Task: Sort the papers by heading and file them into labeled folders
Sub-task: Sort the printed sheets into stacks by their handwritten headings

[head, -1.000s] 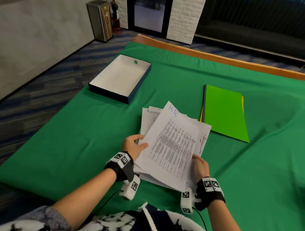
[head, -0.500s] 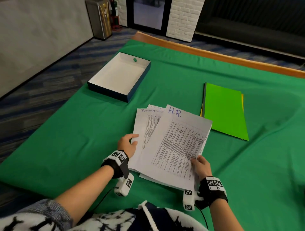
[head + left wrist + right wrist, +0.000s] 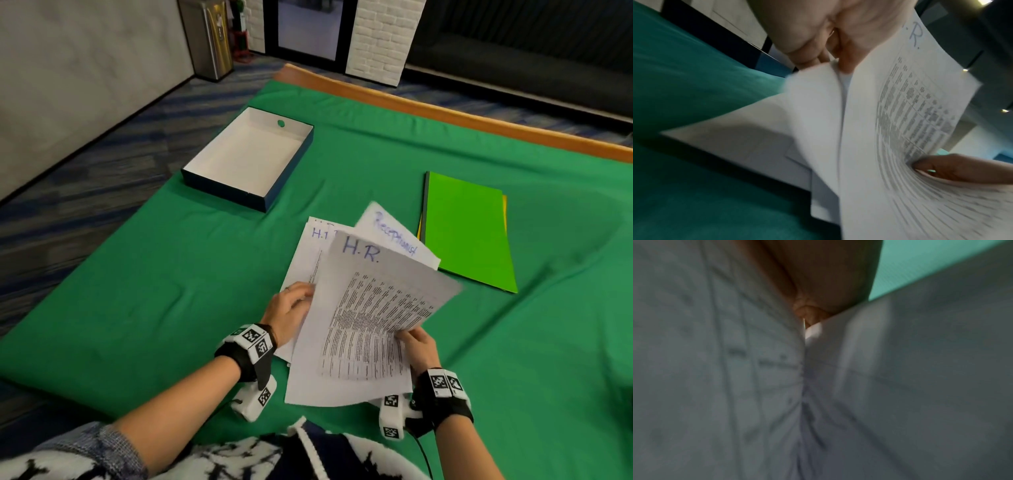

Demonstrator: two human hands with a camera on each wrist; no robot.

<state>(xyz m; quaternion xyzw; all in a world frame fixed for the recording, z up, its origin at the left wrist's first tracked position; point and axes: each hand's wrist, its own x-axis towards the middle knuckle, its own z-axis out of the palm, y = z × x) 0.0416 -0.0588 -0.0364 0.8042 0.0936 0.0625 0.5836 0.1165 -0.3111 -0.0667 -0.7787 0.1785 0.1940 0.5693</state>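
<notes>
Papers (image 3: 359, 325) are white printed sheets with blue handwritten headings, fanned near the tabletop's (image 3: 137, 291) front edge: two read "H.R.", one behind reads "Receptionist". The right hand (image 3: 419, 349) pinches the lifted top sheet at its right edge; the left hand (image 3: 289, 311) holds the lower sheets, fingers tucked between them. Folders (image 3: 467, 229), green over yellow, lie toward the right edge, and a box (image 3: 274, 192) sits toward the far left corner. Only the left wrist view shows fingers parting the sheets. The right wrist view is blurred paper, its grip barely legible; folder labels are not visible.
</notes>
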